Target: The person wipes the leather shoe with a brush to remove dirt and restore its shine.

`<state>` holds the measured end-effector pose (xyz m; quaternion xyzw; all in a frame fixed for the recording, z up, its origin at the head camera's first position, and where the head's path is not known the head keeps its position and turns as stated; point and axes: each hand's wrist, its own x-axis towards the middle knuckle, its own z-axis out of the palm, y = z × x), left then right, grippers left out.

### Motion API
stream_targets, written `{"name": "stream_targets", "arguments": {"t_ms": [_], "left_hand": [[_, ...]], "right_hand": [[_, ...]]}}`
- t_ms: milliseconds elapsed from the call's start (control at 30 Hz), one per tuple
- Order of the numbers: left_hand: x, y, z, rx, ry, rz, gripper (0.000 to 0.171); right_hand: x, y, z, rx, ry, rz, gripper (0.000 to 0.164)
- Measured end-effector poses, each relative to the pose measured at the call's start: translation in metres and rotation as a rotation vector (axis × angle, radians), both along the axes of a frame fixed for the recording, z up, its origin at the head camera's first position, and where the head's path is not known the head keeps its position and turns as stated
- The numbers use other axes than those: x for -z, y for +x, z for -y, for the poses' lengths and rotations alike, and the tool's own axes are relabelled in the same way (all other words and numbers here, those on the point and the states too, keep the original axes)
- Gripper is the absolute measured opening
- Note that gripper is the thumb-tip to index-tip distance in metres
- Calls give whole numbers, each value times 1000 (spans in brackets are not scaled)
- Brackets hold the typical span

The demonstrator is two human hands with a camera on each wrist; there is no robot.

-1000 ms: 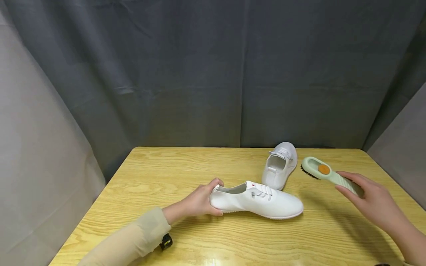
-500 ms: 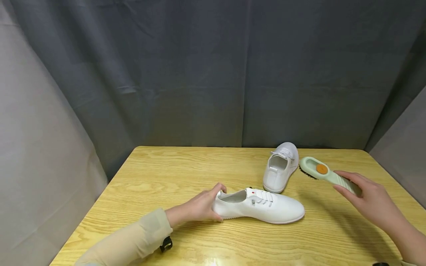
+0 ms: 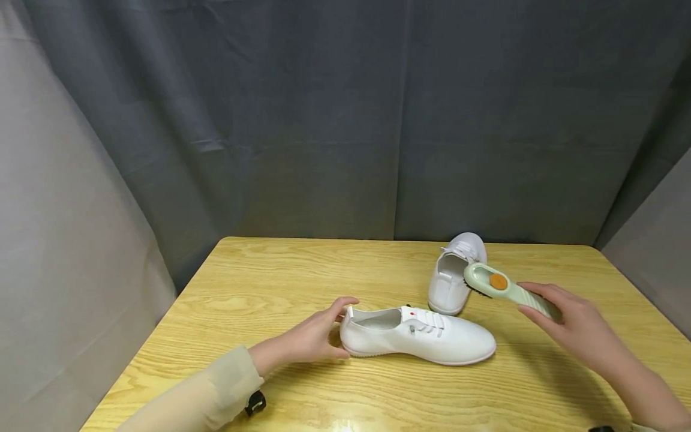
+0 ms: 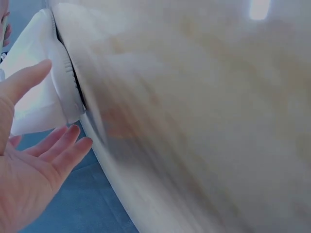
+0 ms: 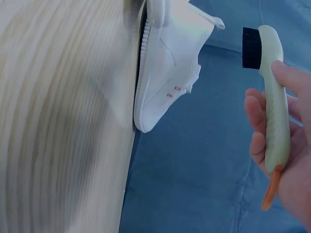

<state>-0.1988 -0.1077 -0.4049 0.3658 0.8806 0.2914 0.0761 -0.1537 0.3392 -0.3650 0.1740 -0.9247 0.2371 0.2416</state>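
A white lace-up shoe point(image 3: 453, 341) rests on the table, its toe to the right. My left hand point(image 3: 305, 341) is at its heel, thumb and fingers spread around it with a small gap. In the left wrist view the fingers point(image 4: 68, 150) are relaxed and hold nothing. My right hand point(image 3: 583, 330) grips the handle of a pale green scrubbing brush point(image 3: 515, 294) with an orange button. The brush is raised above the table, its black bristles point(image 5: 251, 48) facing down. In the head view its head overlaps a second white shoe point(image 3: 447, 295) farther back.
The wooden table point(image 3: 302, 270) ends at a dark grey curtain point(image 3: 302, 150) behind. A light cloth point(image 3: 70, 228) hangs on the left side, and another pale panel point(image 3: 653, 240) stands on the right.
The near shoe came down toward me and onto the table. My left hand has let go of its heel and drawn slightly left. My right hand has moved left with the brush.
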Motion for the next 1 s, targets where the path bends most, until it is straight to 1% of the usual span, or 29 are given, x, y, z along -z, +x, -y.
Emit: {"name": "stream_targets", "arguments": {"t_ms": [133, 200, 400, 500, 600, 733, 800, 867, 933, 1000], "left_hand": [[0, 6, 1, -6, 14, -11, 101], [2, 7, 0, -4, 16, -20, 102], [12, 5, -6, 9, -18, -45, 106], [16, 4, -9, 12, -25, -67, 104], [16, 2, -12, 12, -32, -74, 99], [13, 0, -12, 18, -32, -53, 94], [11, -2, -10, 21, -24, -22, 93], [8, -5, -8, 30, -6, 40, 94], [5, -9, -7, 40, 37, 150, 95], [3, -12, -6, 52, 90, 288, 96]], "right_hand": [[0, -1, 8, -27, 2, -8, 40], [1, -1, 11, -38, -2, -10, 40], [3, -2, 14, -49, -4, -2, 41], [3, -2, 15, -49, -2, -1, 42], [2, -1, 15, -47, -1, -1, 42], [1, 0, 14, -42, 1, 2, 41], [1, 1, 13, -33, 5, 6, 42], [1, 2, 12, -25, 4, 10, 42], [1, 3, 11, -21, 2, 10, 42], [1, 4, 10, -23, -2, 4, 42]]}}
